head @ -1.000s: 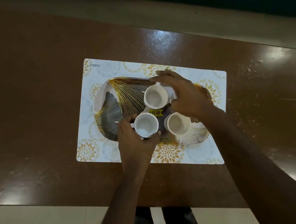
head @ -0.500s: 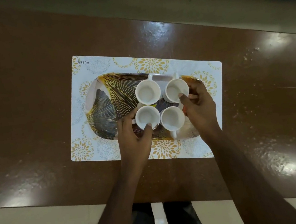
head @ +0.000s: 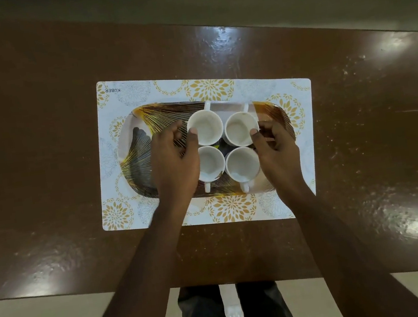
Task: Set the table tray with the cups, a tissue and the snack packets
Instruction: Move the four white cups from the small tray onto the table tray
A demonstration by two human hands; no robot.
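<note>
Near-left cup (head: 211, 162) and near-right cup (head: 242, 164) are standing on the patterned tray (head: 137, 146), left hand (head: 174, 163) is gripping the far-left cup (head: 206, 126), thumb on rim, right hand (head: 277, 149) gripping the far-right cup (head: 241, 128) likewise, tray lying on a placemat (head: 138, 90).

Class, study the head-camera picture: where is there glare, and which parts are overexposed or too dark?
Head view: glare patches streak the brown table far and right; the far-left cup and far-right cup insides bleach near white; forearms and the top edge fall dark; the mat print reads sharp.
</note>
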